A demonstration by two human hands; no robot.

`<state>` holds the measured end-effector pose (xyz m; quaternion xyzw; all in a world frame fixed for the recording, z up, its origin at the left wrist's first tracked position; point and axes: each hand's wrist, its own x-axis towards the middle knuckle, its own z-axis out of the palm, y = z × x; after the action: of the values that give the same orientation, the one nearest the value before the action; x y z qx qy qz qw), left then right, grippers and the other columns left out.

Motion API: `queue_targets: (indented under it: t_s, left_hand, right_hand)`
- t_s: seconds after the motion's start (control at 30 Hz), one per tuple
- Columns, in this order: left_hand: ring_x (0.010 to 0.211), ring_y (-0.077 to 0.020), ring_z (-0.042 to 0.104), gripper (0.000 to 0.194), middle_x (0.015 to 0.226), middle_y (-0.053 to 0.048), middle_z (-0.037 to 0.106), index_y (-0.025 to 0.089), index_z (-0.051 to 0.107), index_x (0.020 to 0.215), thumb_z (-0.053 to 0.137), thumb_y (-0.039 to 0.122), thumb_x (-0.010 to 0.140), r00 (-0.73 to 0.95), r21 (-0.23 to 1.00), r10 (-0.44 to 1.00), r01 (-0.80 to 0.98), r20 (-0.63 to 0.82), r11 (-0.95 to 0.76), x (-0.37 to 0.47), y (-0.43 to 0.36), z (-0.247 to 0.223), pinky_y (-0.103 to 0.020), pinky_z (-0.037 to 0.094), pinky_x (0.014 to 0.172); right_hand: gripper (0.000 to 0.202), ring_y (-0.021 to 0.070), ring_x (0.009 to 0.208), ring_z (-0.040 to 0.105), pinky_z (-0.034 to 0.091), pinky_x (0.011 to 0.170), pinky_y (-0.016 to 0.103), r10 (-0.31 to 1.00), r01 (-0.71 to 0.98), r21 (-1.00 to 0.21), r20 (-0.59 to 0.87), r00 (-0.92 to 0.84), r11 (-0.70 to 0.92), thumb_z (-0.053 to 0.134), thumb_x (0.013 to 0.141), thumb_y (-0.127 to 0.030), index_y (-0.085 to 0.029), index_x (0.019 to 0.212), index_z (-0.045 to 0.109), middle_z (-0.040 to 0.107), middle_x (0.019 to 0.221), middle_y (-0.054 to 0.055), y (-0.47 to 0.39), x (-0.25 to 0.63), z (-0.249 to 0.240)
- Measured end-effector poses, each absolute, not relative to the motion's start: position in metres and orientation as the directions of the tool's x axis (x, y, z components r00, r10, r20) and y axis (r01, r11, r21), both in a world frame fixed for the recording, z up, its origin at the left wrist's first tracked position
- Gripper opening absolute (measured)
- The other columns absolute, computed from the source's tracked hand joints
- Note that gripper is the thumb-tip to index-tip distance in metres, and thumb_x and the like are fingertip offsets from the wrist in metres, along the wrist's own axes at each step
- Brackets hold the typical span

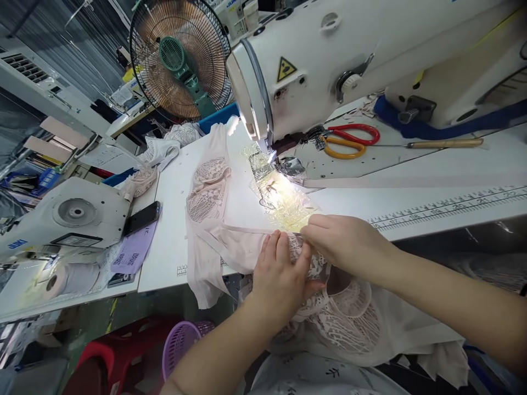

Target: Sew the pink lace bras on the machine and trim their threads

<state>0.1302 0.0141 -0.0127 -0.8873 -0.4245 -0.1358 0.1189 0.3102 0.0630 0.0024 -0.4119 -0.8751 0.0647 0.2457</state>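
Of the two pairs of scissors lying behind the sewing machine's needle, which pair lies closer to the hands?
The orange-handled scissors: they lie nearer the table's front edge, overlapping just below the red-handled scissors, so closer to the left hand and right hand on the pink lace garment.

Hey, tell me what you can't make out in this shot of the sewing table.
- Lace garment: the part under the left hand and right hand is covered, head view.
- Needle area of the sewing machine: washed out by lamp glare.
- Phone: screen dark.
- Ruler markings: small digits hard to read.
- Purple basket: contents hidden by the table edge.
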Motion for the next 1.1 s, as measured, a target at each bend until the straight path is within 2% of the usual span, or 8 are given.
queue_targets:
  t_s: [0.23,0.33,0.47,0.57,0.63,0.83,0.97,1.1]
  left_hand:
    - [0.117,-0.0394,0.051,0.067,0.121,-0.024,0.052,0.016,0.053,0.13,0.055,0.063,0.082,0.611,-0.11,0.734,0.785,0.296,-0.609,0.132,0.015,-0.005,-0.054,0.047,0.094]
    - [0.116,-0.0394,0.052,0.066,0.12,-0.024,0.052,0.015,0.053,0.128,0.058,0.061,0.082,0.62,-0.103,0.735,0.779,0.276,-0.618,0.132,0.016,-0.001,-0.054,0.048,0.092]
    - [0.121,-0.037,0.047,0.062,0.123,-0.025,0.051,0.01,0.051,0.127,0.047,0.059,0.089,0.664,-0.064,0.685,0.73,0.298,-0.68,0.133,0.02,-0.001,-0.06,0.042,0.098]
    - [0.112,-0.0315,0.052,0.062,0.114,-0.022,0.055,0.004,0.052,0.123,0.037,0.057,0.093,0.705,0.029,0.647,0.669,0.29,-0.743,0.138,0.024,-0.001,-0.051,0.047,0.096]
    - [0.106,-0.03,0.052,0.063,0.109,-0.02,0.056,0.004,0.052,0.122,0.035,0.058,0.093,0.708,0.068,0.648,0.659,0.281,-0.749,0.142,0.026,0.0,-0.047,0.049,0.092]
    - [0.102,-0.0312,0.05,0.061,0.106,-0.017,0.053,0.012,0.055,0.124,0.044,0.06,0.089,0.707,-0.004,0.624,0.662,0.333,-0.749,0.149,0.022,0.001,-0.047,0.049,0.088]
    - [0.103,-0.0317,0.049,0.061,0.106,-0.017,0.052,0.014,0.057,0.121,0.047,0.062,0.087,0.704,-0.003,0.65,0.679,0.285,-0.734,0.149,0.022,0.0,-0.048,0.049,0.087]
    - [0.105,-0.0318,0.049,0.065,0.108,-0.016,0.051,0.017,0.053,0.129,0.052,0.063,0.083,0.712,-0.02,0.663,0.684,0.231,-0.729,0.15,0.023,0.003,-0.049,0.048,0.09]
  right_hand:
    - [0.021,0.0134,0.05,0.037,0.016,0.047,0.027,0.754,0.711,-0.264,0.327,-0.569,0.651,0.044,0.077,-0.007,-0.021,0.061,0.043,0.043,0.06,-0.001,0.055,0.332,0.009]
    - [0.021,0.0138,0.048,0.04,0.018,0.045,0.027,0.781,0.746,-0.253,0.317,-0.537,0.616,0.045,0.079,-0.009,-0.021,0.061,0.045,0.045,0.06,0.0,0.044,0.349,0.012]
    - [0.027,0.0156,0.055,0.05,0.029,0.047,0.027,0.844,0.76,-0.373,0.311,-0.437,0.532,0.04,0.092,-0.022,-0.021,0.07,0.055,0.053,0.066,0.002,0.035,0.358,0.013]
    - [0.027,0.0155,0.059,0.054,0.035,0.05,0.027,0.851,0.726,-0.445,0.317,-0.419,0.523,0.038,0.094,-0.025,-0.02,0.076,0.058,0.059,0.073,0.003,0.036,0.355,0.009]
    - [0.027,0.0156,0.061,0.055,0.034,0.05,0.027,0.852,0.726,-0.447,0.318,-0.417,0.522,0.038,0.094,-0.024,-0.02,0.077,0.059,0.06,0.074,0.003,0.038,0.351,0.006]
    - [0.024,0.0156,0.062,0.054,0.028,0.05,0.026,0.848,0.758,-0.389,0.326,-0.418,0.523,0.041,0.091,-0.02,-0.02,0.074,0.058,0.058,0.071,0.002,0.045,0.336,0.001]
    - [0.022,0.0155,0.061,0.052,0.024,0.051,0.026,0.84,0.76,-0.36,0.255,-0.478,0.542,0.044,0.088,-0.016,-0.019,0.07,0.056,0.056,0.069,0.002,0.049,0.332,0.005]
    - [0.019,0.0145,0.057,0.046,0.022,0.05,0.026,0.822,0.759,-0.318,0.258,-0.507,0.568,0.046,0.081,-0.009,-0.019,0.066,0.052,0.052,0.066,0.001,0.048,0.338,0.007]
